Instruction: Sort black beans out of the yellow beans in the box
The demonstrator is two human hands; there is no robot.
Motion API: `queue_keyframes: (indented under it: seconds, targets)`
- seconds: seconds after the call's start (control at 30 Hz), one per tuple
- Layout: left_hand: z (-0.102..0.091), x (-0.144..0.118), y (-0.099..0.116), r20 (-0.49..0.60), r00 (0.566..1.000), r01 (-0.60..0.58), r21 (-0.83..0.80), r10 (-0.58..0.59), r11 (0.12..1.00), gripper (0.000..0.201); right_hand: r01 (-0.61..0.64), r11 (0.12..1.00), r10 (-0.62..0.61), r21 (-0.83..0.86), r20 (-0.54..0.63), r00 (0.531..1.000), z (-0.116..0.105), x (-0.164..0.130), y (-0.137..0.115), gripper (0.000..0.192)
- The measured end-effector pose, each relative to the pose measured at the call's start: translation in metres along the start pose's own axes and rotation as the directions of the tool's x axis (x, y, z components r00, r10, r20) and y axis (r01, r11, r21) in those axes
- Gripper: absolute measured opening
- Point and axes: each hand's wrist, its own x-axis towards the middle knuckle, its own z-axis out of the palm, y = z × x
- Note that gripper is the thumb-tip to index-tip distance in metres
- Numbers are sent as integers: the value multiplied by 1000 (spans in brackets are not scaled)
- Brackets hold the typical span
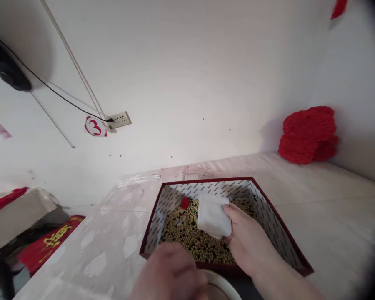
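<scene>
Your table carries the open box, a layer of small beads covering its floor; the bowl sits just before it; the white cloth hangs over the beads; a slack pinch could drop that cloth among them, and a careless left-hand knock could tip the bowl; your right hand is clamped on the cloth's right side; your left hand blurs beside the bowl, its grip impossible to tell.
</scene>
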Motion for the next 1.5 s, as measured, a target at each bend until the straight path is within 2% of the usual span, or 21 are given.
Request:
queue_keyframes:
  seconds: [0.03,0.07,0.1,0.13,0.2,0.27,0.37,0.43,0.5,0.6,0.83,0.93,1.03,1.13,1.2,1.33,1.4,1.43,1.5]
  targets:
    - [-10,8,-11,-9,997,82,13,-82,997,13,10,1000,-10,-4,-9,1000,0,0,-1,12]
    - [-18,16,-22,27,983,180,58,-182,982,14,14,1000,-14,-5,-13,1000,-1,0,-1,11]
    - [-23,25,-35,136,953,252,146,-272,957,14,14,1000,-14,-6,-13,1000,-2,1,-1,11]
    - [-24,33,-48,253,899,291,266,-358,919,14,12,1000,-13,-8,-9,1000,-2,1,-2,11]
    - [-16,45,-69,368,846,270,326,-385,906,11,5,1000,-5,-15,-2,1000,-4,1,-2,10]
    - [1,52,-81,482,784,228,360,-390,904,8,2,1000,-2,-29,3,1000,-5,2,-1,9]
    - [26,56,-83,630,664,159,408,-404,899,7,-5,999,4,-50,-4,1000,-7,4,0,8]
    - [36,56,-80,694,588,114,437,-416,892,11,3,997,-3,-77,0,1000,-7,5,0,8]
    - [41,55,-77,732,531,76,460,-426,885,14,7,997,-7,-82,2,1000,-7,5,0,8]
    - [44,53,-77,762,486,43,468,-428,883,16,-10,999,10,-38,-3,1000,-5,4,-1,9]
    - [40,52,-74,782,449,10,478,-431,878,15,-19,1000,19,-22,-7,1000,-3,1,0,11]
    - [39,51,-71,782,463,19,463,-418,886,13,-18,999,18,-29,-4,1000,-5,2,1,13]
    - [40,49,-71,773,496,45,432,-396,901,11,-32,999,32,-22,3,999,-6,2,1,11]
    - [36,50,-75,731,562,101,404,-387,909,7,-48,999,47,-12,-21,999,-6,2,0,11]
    - [27,53,-78,664,636,162,381,-392,910,6,-51,999,51,-2,-33,998,-5,3,0,11]
    - [-3,56,-69,452,798,288,295,-399,911,11,-77,997,77,-2,6,997,-2,1,-1,11]
    - [-15,56,-54,299,868,352,191,-396,916,10,-105,994,105,-20,25,994,0,-1,-1,11]
    - [-18,56,-44,180,908,371,76,-379,925,8,-114,993,115,-32,38,993,2,-3,-2,11]
    - [-17,55,-27,-19,956,288,-96,-291,953,7,-123,991,127,-52,83,988,4,-5,-1,15]
